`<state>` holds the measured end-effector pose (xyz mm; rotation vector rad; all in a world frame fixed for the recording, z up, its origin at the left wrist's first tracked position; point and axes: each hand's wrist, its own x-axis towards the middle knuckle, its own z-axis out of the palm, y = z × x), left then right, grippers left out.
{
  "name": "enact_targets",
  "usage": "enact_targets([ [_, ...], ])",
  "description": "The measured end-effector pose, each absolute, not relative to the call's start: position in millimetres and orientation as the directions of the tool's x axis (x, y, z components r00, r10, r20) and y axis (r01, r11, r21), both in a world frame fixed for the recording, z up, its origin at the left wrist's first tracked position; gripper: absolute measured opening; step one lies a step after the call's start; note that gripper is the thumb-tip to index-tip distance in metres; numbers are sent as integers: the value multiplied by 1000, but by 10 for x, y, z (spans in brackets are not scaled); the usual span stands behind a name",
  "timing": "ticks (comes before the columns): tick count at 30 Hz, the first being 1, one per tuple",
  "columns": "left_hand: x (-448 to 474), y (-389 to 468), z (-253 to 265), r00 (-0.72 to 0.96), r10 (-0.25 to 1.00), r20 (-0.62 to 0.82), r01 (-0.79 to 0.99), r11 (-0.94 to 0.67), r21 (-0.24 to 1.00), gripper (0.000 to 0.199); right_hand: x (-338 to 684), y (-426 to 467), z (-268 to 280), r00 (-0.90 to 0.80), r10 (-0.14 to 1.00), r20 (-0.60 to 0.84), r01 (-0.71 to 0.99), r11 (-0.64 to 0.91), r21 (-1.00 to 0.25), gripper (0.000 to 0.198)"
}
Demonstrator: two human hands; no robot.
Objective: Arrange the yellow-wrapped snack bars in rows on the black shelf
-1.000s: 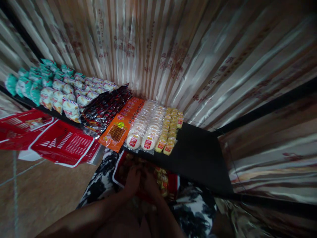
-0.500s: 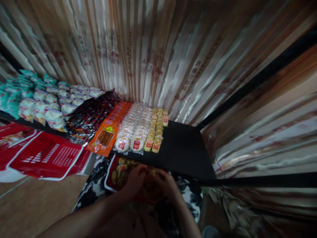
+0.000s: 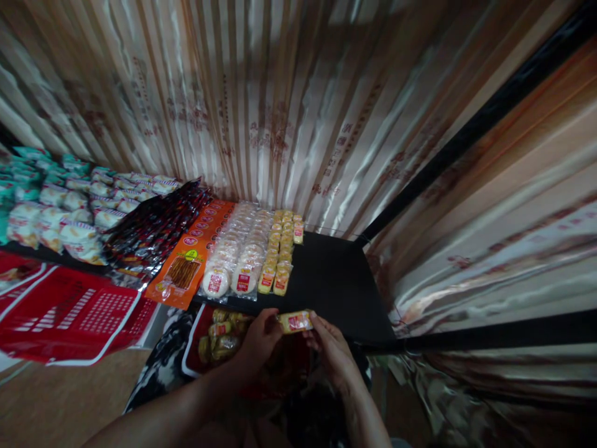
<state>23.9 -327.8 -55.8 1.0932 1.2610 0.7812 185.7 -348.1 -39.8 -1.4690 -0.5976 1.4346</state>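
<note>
Between my two hands is a small yellow snack packet (image 3: 295, 322) with a red label, held level by its ends. My left hand (image 3: 262, 336) pinches its left end, and my right hand (image 3: 330, 348) grips the right end. Below them, on my lap, a red bag with a white edge (image 3: 187, 356) lies open. Several yellow packets (image 3: 226, 330) of the same look are inside it; my forearms hide part of the bag. Rows of matching yellow packets (image 3: 282, 274) stand on the black shelf (image 3: 333, 286) just beyond my hands.
Left along the shelf lie round white cracker packets (image 3: 243, 277), an orange snack bag (image 3: 184, 270), dark shiny packets (image 3: 149, 230), white packs (image 3: 77, 233) and green packs (image 3: 32, 168). Red printed bags (image 3: 88, 311) hang below. A striped curtain (image 3: 261, 112) and black poles (image 3: 420, 180) surround the shelf.
My hands have come up from inside the red bag, and a yellow snack packet now shows between them. The view has shifted slightly, moving the shelf leftward in the picture.
</note>
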Motion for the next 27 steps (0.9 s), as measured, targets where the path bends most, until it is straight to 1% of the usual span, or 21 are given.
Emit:
enact_targets([
  [2, 297, -3262, -511, 191, 911, -367, 54, 363, 930, 33, 1875, -3507, -426, 186, 853, -488, -329, -414, -849, 39],
  [4, 342, -3245, -454, 214, 904, -371, 15, 377, 926, 31, 1897, -3531, -434, 203, 850, -485, -345, -402, -848, 40],
  [8, 445, -3203, -347, 191, 901, -390, -65, 408, 911, 31, 1938, -3551, -394, 270, 861, -431, -287, -355, -890, 44],
  [10, 529, -3183, -311, 164, 901, -402, -137, 424, 895, 31, 1936, -3547, -365, 294, 861, -416, -280, -338, -899, 45],
  [13, 690, -3160, -272, 127, 907, -401, -263, 421, 868, 35, 1899, -3529, -334, 251, 879, -406, -298, -328, -896, 44],
  [16, 851, -3134, -243, 107, 919, -380, -315, 393, 864, 35, 1868, -3487, -319, 229, 917, -326, -296, -253, -921, 38],
  [18, 939, -3106, -229, 118, 922, -368, -308, 387, 869, 30, 1883, -3433, -317, 295, 914, -278, -278, -196, -940, 38],
  [20, 1007, -3071, -223, 144, 915, -377, -275, 403, 873, 27, 1933, -3354, -321, 363, 894, -264, -262, -174, -949, 43],
  [21, 1033, -3055, -222, 144, 910, -389, -247, 414, 876, 30, 1969, -3305, -325, 383, 884, -266, -255, -175, -951, 45],
  [24, 1082, -3021, -226, 72, 916, -394, -104, 400, 910, 50, 2096, -3119, -345, 420, 872, -252, -215, -173, -961, 48],
  [25, 1093, -3014, -226, 42, 929, -369, -45, 370, 928, 55, 2139, -3047, -355, 427, 872, -240, -194, -171, -966, 48],
  [27, 1121, -2993, -219, 27, 958, -285, 63, 283, 957, 58, 2214, -2890, -380, 428, 878, -213, -150, -164, -975, 46],
])
